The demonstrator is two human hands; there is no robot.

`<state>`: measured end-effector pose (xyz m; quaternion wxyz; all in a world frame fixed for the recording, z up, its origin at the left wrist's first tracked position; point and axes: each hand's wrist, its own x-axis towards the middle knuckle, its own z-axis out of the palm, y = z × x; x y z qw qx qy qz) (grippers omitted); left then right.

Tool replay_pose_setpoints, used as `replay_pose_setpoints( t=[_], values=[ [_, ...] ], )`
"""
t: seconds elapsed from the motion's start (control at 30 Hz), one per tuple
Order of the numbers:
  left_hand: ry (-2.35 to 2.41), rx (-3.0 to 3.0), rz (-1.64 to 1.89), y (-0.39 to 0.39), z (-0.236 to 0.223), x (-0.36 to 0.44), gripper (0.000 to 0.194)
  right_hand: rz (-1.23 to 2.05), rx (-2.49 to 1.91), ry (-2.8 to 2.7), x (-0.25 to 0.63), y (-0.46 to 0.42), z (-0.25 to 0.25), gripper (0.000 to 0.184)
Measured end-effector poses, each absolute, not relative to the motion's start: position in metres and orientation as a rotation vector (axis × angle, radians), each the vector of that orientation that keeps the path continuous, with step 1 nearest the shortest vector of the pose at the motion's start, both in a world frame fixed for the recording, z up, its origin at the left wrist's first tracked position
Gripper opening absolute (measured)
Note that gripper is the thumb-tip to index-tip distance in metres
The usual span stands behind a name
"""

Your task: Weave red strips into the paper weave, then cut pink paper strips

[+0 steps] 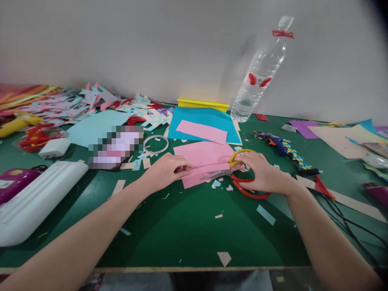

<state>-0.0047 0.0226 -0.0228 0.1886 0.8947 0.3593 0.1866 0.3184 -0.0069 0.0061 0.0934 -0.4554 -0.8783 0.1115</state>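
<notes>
My left hand pinches the left end of a narrow pink paper strip, stretched level above the table. My right hand grips scissors with one yellow and one red handle loop. Their blades point left, just below the strip. The strip's right end reaches the fingers of my right hand; whether they pinch it too I cannot tell. Under both hands lies a pink paper sheet. Behind it, a cut pink piece rests on blue paper.
A tall water bottle stands at the back. To the left are a phone, a silver ring, a white charger and a long white case. Paper scraps dot the green table; black cables run at right.
</notes>
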Motion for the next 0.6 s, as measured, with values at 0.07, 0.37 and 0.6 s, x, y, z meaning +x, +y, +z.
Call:
replay_pose_setpoints(
  t=[0.07, 0.37, 0.6],
  values=[
    [1.032, 2.472, 0.531, 0.023, -0.025, -0.002, 0.021, 0.352, -1.327, -2.597, 0.315, -0.007, 0.005, 0.040],
    [1.041, 2.454, 0.514, 0.018, -0.027, 0.005, 0.025, 0.400, -1.320, -2.562, 0.315, -0.003, -0.001, 0.054],
    [1.043, 2.642, 0.492, 0.016, -0.029, 0.007, 0.028, 0.407, -1.308, -2.581, 0.323, 0.000, 0.002, 0.050]
  ],
)
